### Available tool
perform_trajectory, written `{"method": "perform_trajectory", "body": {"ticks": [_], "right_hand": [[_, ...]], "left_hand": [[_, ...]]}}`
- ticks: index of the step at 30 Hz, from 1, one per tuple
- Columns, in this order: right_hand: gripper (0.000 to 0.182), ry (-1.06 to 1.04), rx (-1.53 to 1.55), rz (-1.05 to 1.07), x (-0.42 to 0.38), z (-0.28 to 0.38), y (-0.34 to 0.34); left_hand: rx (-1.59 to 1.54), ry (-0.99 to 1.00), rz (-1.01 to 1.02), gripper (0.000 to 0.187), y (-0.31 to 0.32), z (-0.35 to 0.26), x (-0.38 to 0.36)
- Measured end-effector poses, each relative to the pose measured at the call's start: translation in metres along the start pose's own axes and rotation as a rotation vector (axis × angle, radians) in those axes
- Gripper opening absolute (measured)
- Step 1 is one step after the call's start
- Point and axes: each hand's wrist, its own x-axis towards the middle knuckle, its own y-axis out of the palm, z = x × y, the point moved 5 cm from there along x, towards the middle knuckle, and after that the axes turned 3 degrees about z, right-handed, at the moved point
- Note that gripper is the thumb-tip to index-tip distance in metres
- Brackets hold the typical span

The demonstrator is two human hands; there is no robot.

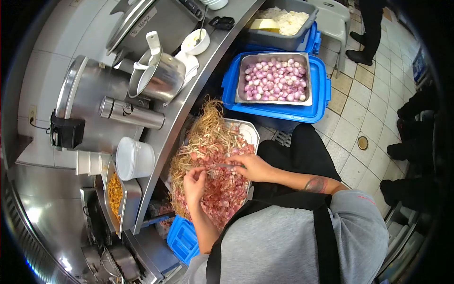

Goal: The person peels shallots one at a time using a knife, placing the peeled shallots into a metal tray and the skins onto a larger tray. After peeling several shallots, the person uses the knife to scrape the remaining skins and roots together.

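Observation:
My right hand point(250, 168) grips a small knife point(220, 165), its blade reaching left toward my other hand. The fingers of my left hand point(194, 185) are pinched together near the knife tip, and whatever they hold is too small to make out. Both hands are above a heap of reddish shallot skins point(220, 199) and dry, stringy stalks and roots point(205, 130). This heap fills a pale tray point(256, 137) in front of my lap. Beyond it, a metal pan point(309, 87) holds many peeled purple shallots point(274, 80).
The shallot pan rests on a blue lid point(320, 102). Behind it stands a grey tub point(309, 14) of white pieces. Along the left runs a steel counter point(177, 120) with a metal pitcher point(168, 75), thermos point(135, 113) and plastic tub point(135, 158). Other people's dark-clothed legs point(371, 23) are at right.

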Motion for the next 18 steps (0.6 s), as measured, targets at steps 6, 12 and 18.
{"method": "perform_trajectory", "body": {"ticks": [6, 12, 18], "right_hand": [[0.032, 0.071, 0.066, 0.003, 0.003, 0.001, -0.003], [0.031, 0.187, 0.021, 0.023, 0.002, 0.006, -0.012], [0.03, 0.117, 0.057, 0.038, 0.005, -0.003, 0.002]], "left_hand": [[0.521, -0.089, -0.264, 0.019, 0.005, 0.043, 0.006], [0.101, 0.225, -0.489, 0.039, 0.027, 0.053, 0.022], [0.262, 0.242, -0.545, 0.051, 0.027, 0.028, 0.013]]}}
